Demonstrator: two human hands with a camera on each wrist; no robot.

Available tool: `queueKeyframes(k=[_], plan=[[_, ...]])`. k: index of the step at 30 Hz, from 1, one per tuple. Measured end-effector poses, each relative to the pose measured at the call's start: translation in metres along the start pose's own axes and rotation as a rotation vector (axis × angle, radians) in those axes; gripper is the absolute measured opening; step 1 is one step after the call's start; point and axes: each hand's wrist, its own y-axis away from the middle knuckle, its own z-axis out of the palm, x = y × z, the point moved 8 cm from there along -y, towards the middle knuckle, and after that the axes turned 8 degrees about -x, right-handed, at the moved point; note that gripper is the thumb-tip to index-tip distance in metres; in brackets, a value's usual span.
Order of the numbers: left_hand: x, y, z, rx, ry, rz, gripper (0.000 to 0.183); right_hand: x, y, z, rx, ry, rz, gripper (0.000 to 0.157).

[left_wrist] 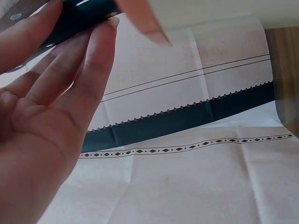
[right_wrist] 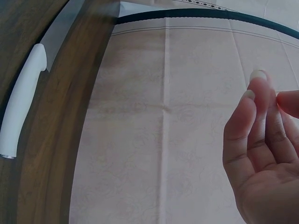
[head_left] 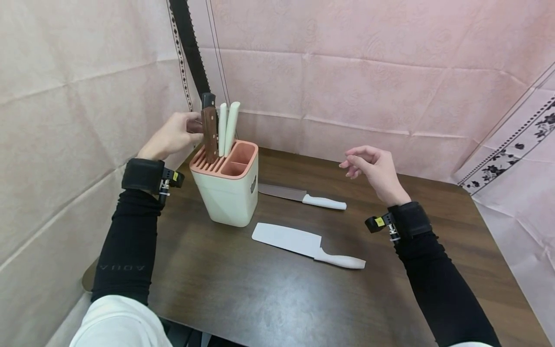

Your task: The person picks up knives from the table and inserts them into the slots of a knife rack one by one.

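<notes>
At the left, my left hand [head_left: 173, 135] reaches behind a brown-handled knife [head_left: 210, 137] in the knife block [head_left: 227, 197]. Its thumb and fingers pinch the riveted black handle of a knife [left_wrist: 88, 17], seen close in the left wrist view; that blade is hidden in the block. Two white-handled knives [head_left: 232, 123] stand beside the brown one. Over the table's right side, my right hand [head_left: 375, 171] hovers with loosely curled fingers and nothing in them. Below and left of it lie a white-handled knife [head_left: 325, 201] and a white cleaver [head_left: 288, 238].
The block has slots on its left and two square compartments [head_left: 242, 155] on its right. Both loose knives lie on the brown wooden table [head_left: 260, 299], handles to the right. Pale patterned cloth [head_left: 347, 86] hangs behind the table and at both sides.
</notes>
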Motion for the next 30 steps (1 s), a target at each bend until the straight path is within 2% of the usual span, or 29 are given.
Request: queueKeyframes(k=[7, 11, 14, 16, 19, 25, 27, 30], plan=[[0.0, 0.002, 0.002, -0.002, -0.006, 0.008, 0.045, 0.007, 0.006, 0.0, -0.015, 0.063, 0.031, 0.022], [-0.001, 0.002, 0.002, 0.01, -0.025, 0.005, 0.043, 0.018, 0.014, -0.003, -0.034, 0.121, 0.076, 0.023], [-0.001, 0.003, 0.002, 0.01, -0.019, -0.002, 0.043, 0.029, 0.022, -0.003, -0.078, 0.188, 0.133, 0.023], [-0.002, 0.004, 0.002, 0.006, -0.02, -0.008, 0.043, 0.037, 0.028, -0.001, -0.14, 0.235, 0.185, 0.024], [-0.003, 0.006, 0.002, 0.005, -0.02, -0.011, 0.04, 0.049, 0.041, 0.007, -0.294, 0.345, 0.251, 0.021], [-0.006, 0.008, 0.003, -0.003, -0.014, -0.019, 0.035, 0.078, 0.081, 0.03, -0.644, 0.529, 0.272, 0.02], [-0.007, 0.008, 0.003, -0.008, -0.015, -0.024, 0.036, 0.088, 0.096, 0.037, -0.72, 0.553, 0.299, 0.025], [-0.007, 0.008, 0.003, -0.014, -0.012, -0.032, 0.037, 0.101, 0.115, 0.043, -0.765, 0.582, 0.363, 0.031]])
